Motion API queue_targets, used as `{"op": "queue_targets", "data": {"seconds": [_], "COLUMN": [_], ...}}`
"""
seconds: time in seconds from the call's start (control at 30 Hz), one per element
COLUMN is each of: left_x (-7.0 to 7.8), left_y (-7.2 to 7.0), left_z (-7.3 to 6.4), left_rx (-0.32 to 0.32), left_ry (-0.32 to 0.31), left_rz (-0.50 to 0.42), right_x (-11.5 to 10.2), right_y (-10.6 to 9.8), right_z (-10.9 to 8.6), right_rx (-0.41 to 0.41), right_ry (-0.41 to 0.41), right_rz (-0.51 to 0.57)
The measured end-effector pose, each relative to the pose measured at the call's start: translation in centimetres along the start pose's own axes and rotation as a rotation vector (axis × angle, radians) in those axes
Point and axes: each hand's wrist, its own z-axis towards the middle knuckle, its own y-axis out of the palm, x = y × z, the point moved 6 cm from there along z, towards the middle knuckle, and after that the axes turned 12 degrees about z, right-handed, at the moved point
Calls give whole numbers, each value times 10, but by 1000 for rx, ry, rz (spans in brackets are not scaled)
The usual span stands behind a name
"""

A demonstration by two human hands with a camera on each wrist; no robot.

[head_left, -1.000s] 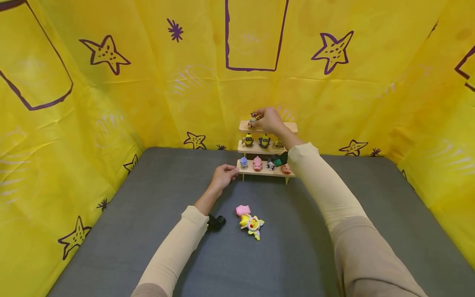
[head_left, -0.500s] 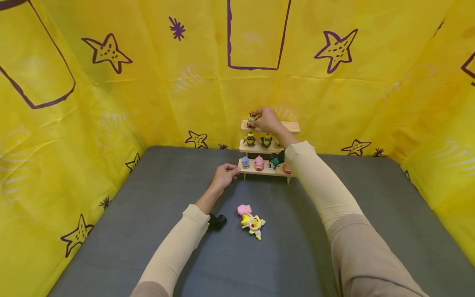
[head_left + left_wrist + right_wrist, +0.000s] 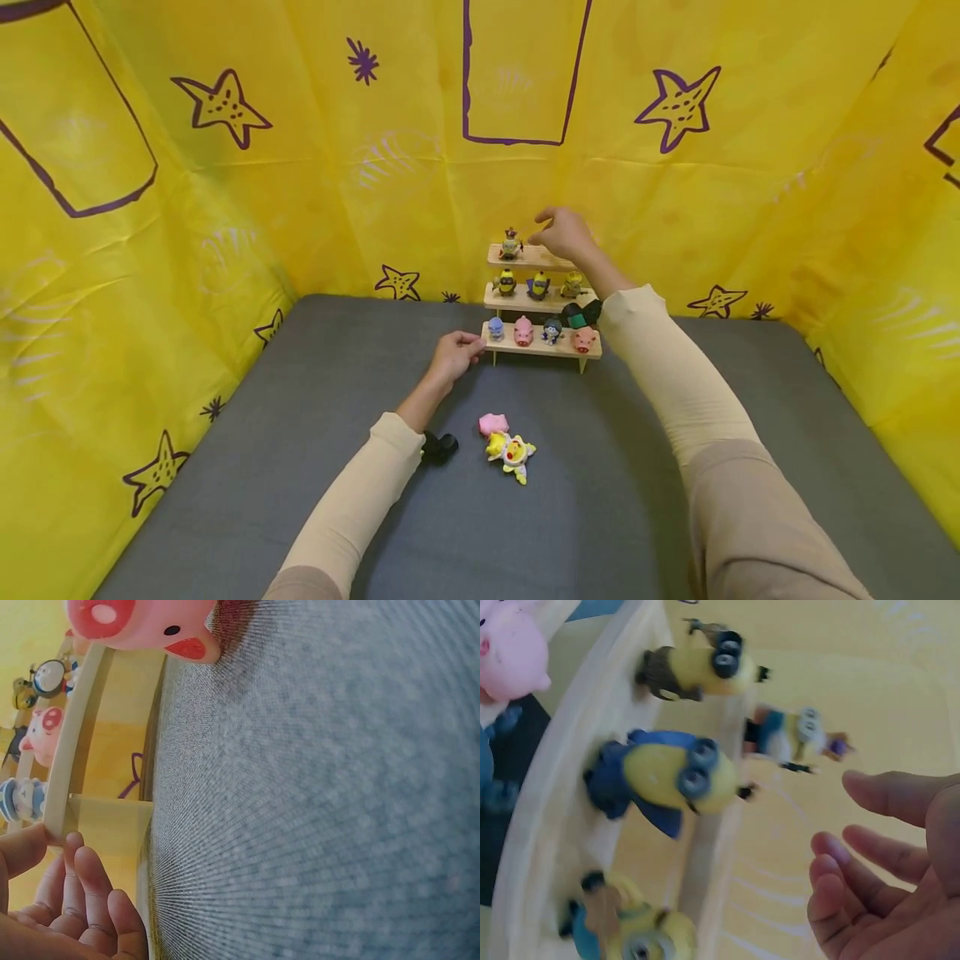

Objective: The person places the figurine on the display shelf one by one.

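A three-tier wooden display stand [image 3: 551,350] stands at the back of the table. My left hand [image 3: 453,357] pinches the left end of its lowest board between thumb and fingers. On the top board, near its left end, a minion figure [image 3: 511,245] with a small brown-and-purple hat stands upright. My right hand [image 3: 566,235] hovers just right of that figure, with thumb and fingers apart and nothing between them. The middle board bears three minion figures, one in a blue cape [image 3: 671,776]. Along the lowest board are a blue figure [image 3: 496,328], two pink pigs and a dark-haired figure [image 3: 552,331].
Nearer on the grey table lie a pink pig [image 3: 492,425] and a yellow-and-white figure [image 3: 514,452], close together. A black camera [image 3: 438,448] sits at my left wrist. Yellow cloth [image 3: 412,192] with starfish drawings hangs behind and at both sides.
My right hand has let go of the minion figure on the top board and drawn back to the right, fingers spread. My left hand stays at the board's end.
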Motion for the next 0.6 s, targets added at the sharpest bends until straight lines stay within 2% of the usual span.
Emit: {"op": "queue_targets", "data": {"seconds": [0.17, 0.3, 0.6], "left_x": [1, 1, 1], "left_y": [0, 0, -2], "left_z": [0, 1, -2], "left_rx": [-3, -13, -4], "left_ry": [4, -1, 6], "left_rz": [6, 10, 5], "right_x": [-3, -11, -17], "right_y": [-19, -26, -10], "right_z": [-14, -29, -74], "right_rx": [48, 43, -42], "right_ry": [-41, -102, -250], "right_rz": [-39, -70, -104]}}
